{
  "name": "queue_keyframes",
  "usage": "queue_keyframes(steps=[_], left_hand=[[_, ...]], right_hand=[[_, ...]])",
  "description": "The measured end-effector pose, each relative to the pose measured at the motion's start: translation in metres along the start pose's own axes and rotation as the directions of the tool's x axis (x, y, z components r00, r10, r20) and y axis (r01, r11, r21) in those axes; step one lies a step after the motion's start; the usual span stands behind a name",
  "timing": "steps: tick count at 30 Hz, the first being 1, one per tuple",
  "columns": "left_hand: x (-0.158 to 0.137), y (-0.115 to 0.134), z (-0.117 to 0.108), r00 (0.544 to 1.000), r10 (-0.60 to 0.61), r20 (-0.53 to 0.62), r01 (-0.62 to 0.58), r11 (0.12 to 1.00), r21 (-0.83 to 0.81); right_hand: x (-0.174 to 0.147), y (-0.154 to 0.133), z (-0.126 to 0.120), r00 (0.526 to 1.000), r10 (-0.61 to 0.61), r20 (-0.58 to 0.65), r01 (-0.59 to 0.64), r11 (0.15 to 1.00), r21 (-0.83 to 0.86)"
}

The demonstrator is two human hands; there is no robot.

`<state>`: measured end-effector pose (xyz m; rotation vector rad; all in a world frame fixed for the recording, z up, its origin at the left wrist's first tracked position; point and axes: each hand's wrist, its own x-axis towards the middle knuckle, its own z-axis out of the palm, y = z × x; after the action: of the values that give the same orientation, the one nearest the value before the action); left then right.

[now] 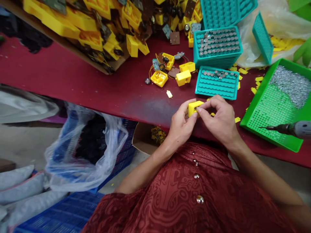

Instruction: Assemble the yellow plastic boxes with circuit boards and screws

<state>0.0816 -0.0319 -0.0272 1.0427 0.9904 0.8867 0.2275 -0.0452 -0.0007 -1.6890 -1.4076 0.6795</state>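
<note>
A small yellow plastic housing [194, 107] is gripped in my left hand [181, 124], near the front edge of the red table. My right hand [220, 119] has its thumb and forefinger pinched at the opening in the housing's side; whatever lies between those fingertips is too small to make out. Just beyond my hands lies a teal tray [216, 87] with loose button cells in its upper rows. Several yellow housings [183, 78] with wires, round black parts and small boards lie farther back. A small yellow cover [169, 94] rests to the left of them.
Stacked teal trays [217, 60] hold rows of button cells. At right, a green perforated basket [272, 116] contains many small screws [291, 84], with a power screwdriver [289, 128] over its near side. A carton [107, 66] heaped with yellow housings stands at upper left. Blue crates sit below.
</note>
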Motion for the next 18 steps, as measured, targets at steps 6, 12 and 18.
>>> queue_keyframes(steps=[6, 12, 18], left_hand=[[-0.006, 0.004, -0.004, 0.995, 0.023, 0.096, -0.028, 0.998, 0.06], [-0.01, 0.003, -0.005, 0.991, 0.02, 0.133, -0.035, 0.993, 0.112], [-0.005, -0.001, 0.0, 0.985, 0.015, 0.173, -0.004, 0.998, -0.064]], right_hand=[[0.012, 0.007, -0.02, 0.985, 0.066, 0.161, -0.066, 0.998, -0.003], [0.016, 0.022, -0.02, 0.922, 0.174, 0.347, -0.246, 0.954, 0.173], [0.01, 0.022, -0.025, 0.918, 0.217, 0.332, -0.332, 0.877, 0.347]])
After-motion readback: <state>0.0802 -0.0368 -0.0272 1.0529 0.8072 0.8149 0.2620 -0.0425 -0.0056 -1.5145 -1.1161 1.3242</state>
